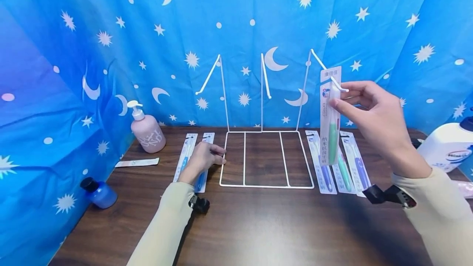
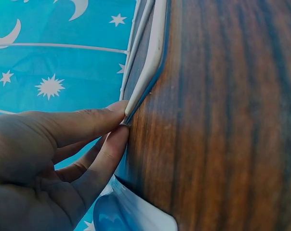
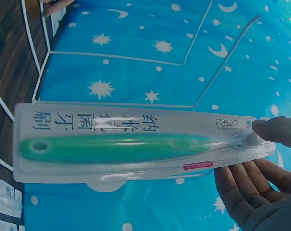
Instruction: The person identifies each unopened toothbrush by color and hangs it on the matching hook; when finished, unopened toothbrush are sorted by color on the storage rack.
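Sleeves lay nearest. The left hand pinched the left edge of the rack, thumb to finger; the right hand pinched a packaged green toothbrush, the right hook through its top.

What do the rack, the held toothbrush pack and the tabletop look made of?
Rack: likely metal wire with a smooth white coating, going by its thin bent rods.
Held toothbrush pack: clear glossy plastic front, judging by glare; backing possibly card.
Tabletop: wood or wood-look laminate, showing dark grain and a soft sheen.
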Demonstrator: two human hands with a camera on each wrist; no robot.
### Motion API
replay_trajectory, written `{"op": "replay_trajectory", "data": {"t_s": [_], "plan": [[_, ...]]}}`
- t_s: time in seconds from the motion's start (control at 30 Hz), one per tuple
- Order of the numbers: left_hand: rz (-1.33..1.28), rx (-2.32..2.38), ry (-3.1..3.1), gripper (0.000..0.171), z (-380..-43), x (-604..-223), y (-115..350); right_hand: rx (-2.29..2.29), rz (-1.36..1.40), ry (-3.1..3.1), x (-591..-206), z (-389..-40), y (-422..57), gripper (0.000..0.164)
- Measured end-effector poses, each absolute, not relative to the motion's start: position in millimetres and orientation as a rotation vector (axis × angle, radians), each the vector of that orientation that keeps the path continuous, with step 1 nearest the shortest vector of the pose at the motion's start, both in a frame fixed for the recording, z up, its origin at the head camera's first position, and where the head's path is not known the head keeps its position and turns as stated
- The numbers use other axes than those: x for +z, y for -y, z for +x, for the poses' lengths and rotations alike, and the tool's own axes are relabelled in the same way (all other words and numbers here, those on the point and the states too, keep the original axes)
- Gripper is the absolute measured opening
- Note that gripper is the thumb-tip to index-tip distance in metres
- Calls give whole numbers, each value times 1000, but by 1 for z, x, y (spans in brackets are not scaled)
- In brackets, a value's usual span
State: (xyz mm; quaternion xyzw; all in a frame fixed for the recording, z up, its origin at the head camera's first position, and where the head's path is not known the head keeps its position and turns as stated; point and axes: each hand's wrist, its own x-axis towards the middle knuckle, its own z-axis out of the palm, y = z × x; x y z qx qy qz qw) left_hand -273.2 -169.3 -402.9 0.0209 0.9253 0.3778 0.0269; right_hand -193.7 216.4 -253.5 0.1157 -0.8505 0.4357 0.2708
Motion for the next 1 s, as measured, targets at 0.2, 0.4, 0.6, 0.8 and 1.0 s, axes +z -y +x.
{"op": "replay_trajectory", "data": {"t_s": [0.2,0.4,0.6,0.8,1.0], "plan": [[73,1176,-2859,24,-275,-402,169,1217,298,2266,-255,-210,-212,43],[72,1188,-2858,24,-273,-404,168,1252,292,2230,-259,-225,-209,43],[62,1179,-2859,25,-272,-404,166,1265,254,2211,-263,-233,-207,44],[70,1201,-2859,25,-271,-402,165,1209,219,2189,-264,-243,-203,46],[80,1193,-2860,24,-271,-402,167,1214,211,2145,-268,-251,-197,46]]}}
